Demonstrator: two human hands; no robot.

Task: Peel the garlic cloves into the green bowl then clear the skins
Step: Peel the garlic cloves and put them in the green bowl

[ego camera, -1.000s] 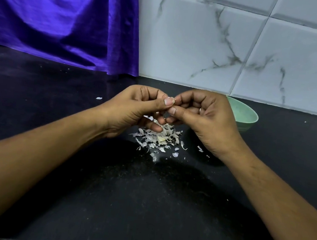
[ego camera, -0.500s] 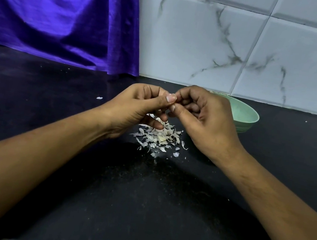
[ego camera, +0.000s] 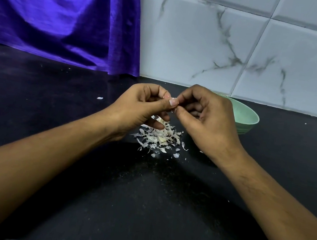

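Both hands meet above a pile of garlic skins (ego camera: 159,138) on the black counter. My left hand (ego camera: 143,106) pinches a small garlic clove (ego camera: 174,99) between thumb and fingers; only a pale sliver of it shows. My right hand (ego camera: 205,121) has its fingers curled, and its thumb and fingertip pinch the same clove from the right. The green bowl (ego camera: 244,116) stands behind my right hand, partly hidden by it; its contents are hidden.
A purple cloth (ego camera: 62,16) hangs at the back left. White marble tiles (ego camera: 232,49) form the wall behind the bowl. One stray skin flake (ego camera: 99,98) lies left of the hands. Fine crumbs dust the black counter (ego camera: 144,198) in front.
My right hand has shifted slightly left and its fingers have curled in tighter at the clove. More of the green bowl shows behind it. The skin pile is unchanged.
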